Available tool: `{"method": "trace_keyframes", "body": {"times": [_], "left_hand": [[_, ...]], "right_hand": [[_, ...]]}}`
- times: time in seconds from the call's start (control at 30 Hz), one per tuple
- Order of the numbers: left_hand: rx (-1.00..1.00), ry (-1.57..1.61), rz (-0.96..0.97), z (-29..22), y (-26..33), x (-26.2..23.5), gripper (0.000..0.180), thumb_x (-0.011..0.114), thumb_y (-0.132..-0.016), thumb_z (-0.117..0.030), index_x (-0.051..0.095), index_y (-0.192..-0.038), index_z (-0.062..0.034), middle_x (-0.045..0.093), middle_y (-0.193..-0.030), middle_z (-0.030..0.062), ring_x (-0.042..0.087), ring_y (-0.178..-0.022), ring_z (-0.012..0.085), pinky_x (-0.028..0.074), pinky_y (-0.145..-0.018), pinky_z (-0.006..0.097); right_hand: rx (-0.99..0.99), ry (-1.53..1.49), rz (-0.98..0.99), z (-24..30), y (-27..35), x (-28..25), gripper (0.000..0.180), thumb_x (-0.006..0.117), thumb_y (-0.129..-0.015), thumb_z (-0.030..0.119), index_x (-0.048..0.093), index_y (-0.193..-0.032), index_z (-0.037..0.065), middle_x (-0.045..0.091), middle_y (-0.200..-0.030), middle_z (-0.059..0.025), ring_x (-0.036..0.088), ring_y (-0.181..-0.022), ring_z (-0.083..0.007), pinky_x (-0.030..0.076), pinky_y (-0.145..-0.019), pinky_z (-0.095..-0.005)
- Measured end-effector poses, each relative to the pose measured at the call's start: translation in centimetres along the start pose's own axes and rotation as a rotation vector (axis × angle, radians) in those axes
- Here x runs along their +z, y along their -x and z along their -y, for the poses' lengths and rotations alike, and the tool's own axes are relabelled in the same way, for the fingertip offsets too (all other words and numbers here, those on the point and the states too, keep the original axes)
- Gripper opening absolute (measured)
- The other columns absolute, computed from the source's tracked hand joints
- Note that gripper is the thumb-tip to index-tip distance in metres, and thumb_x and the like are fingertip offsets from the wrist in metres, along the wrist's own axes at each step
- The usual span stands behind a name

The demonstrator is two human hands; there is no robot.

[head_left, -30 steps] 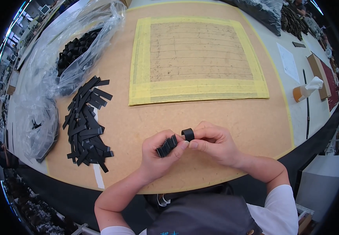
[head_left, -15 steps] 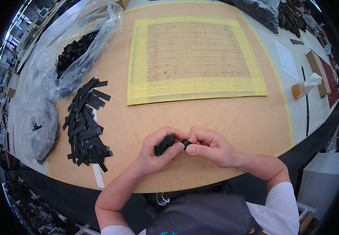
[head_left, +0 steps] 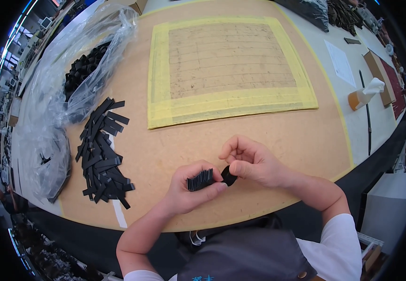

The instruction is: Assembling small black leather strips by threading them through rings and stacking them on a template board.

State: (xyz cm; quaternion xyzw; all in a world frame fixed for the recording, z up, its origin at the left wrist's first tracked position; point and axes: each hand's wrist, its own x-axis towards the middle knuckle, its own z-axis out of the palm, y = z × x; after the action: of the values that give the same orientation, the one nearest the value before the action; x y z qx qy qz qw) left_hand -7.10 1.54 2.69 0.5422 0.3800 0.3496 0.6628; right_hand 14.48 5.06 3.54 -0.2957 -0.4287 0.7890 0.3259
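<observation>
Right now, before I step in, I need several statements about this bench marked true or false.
1. The left hand holds a bunch of black strips. True.
2. A white sheet lies right of the board. True.
3. The strip pile lies right of the board. False: the strip pile lies to its left.
4. The board's border is red. False: the border is yellow.
5. The clear plastic bag contains black pieces. True.

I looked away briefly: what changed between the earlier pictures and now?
The right hand has opened, its forefinger drawn away from the black loop, which now sits slightly lower in view. The left hand still holds the strip bundle. The strip pile and yellow-edged board stayed put.
</observation>
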Motion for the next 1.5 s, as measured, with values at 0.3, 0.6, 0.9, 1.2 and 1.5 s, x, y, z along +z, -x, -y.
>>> {"method": "trace_keyframes", "body": {"times": [0.3, 0.6, 0.9, 1.2, 1.5], "left_hand": [[0.037, 0.175, -0.254, 0.1, 0.2, 1.3, 0.013, 0.064, -0.087, 0.001, 0.051, -0.091, -0.0012, 0.063, -0.081, 0.0120, 0.062, -0.065, 0.0153, 0.052, -0.057, 0.028], [0.062, 0.133, -0.305, 1.4, -0.1, 1.7, 0.012, 0.069, -0.086, -0.001, 0.057, -0.090, -0.0016, 0.062, -0.081, 0.0033, 0.059, -0.066, 0.0070, 0.048, -0.058, 0.020], [0.012, 0.051, -0.249, 0.3, -0.4, 1.0, 0.009, 0.062, -0.091, -0.008, 0.059, -0.087, 0.0006, 0.061, -0.073, 0.0056, 0.060, -0.062, 0.0110, 0.050, -0.057, 0.024], [-0.086, 0.187, -0.277, 0.3, -0.5, 1.0, 0.008, 0.066, -0.088, -0.007, 0.060, -0.088, -0.0010, 0.059, -0.069, -0.0003, 0.055, -0.059, 0.0049, 0.045, -0.053, 0.020], [-0.088, 0.188, -0.241, 0.2, -0.5, 1.2, 0.014, 0.070, -0.086, -0.007, 0.060, -0.094, -0.0003, 0.060, -0.073, 0.0008, 0.057, -0.061, 0.0054, 0.049, -0.055, 0.020]], "right_hand": [[0.084, -0.017, -0.065, -0.3, 0.0, -0.6, 0.016, 0.058, -0.096, 0.024, 0.057, -0.100, 0.008, 0.053, -0.078, 0.0047, 0.048, -0.070, -0.0031, 0.039, -0.063, -0.0195], [0.127, -0.132, -0.028, -1.0, 0.2, 0.5, 0.014, 0.065, -0.092, 0.016, 0.058, -0.099, 0.006, 0.061, -0.090, 0.0029, 0.054, -0.084, -0.0035, 0.044, -0.074, -0.0211], [0.051, -0.048, -0.030, -1.3, 0.6, 0.3, 0.013, 0.063, -0.094, 0.014, 0.057, -0.099, 0.003, 0.061, -0.095, 0.0006, 0.055, -0.091, -0.0047, 0.046, -0.081, -0.0226], [0.093, 0.089, -0.079, -1.0, 0.6, 0.6, 0.016, 0.060, -0.096, 0.017, 0.059, -0.101, 0.002, 0.059, -0.092, 0.0021, 0.053, -0.087, -0.0035, 0.044, -0.076, -0.0216], [0.133, 0.016, -0.138, -0.2, 0.3, 0.4, 0.017, 0.059, -0.096, 0.023, 0.059, -0.093, 0.006, 0.055, -0.074, 0.0022, 0.048, -0.064, -0.0044, 0.039, -0.057, -0.0195]]}}
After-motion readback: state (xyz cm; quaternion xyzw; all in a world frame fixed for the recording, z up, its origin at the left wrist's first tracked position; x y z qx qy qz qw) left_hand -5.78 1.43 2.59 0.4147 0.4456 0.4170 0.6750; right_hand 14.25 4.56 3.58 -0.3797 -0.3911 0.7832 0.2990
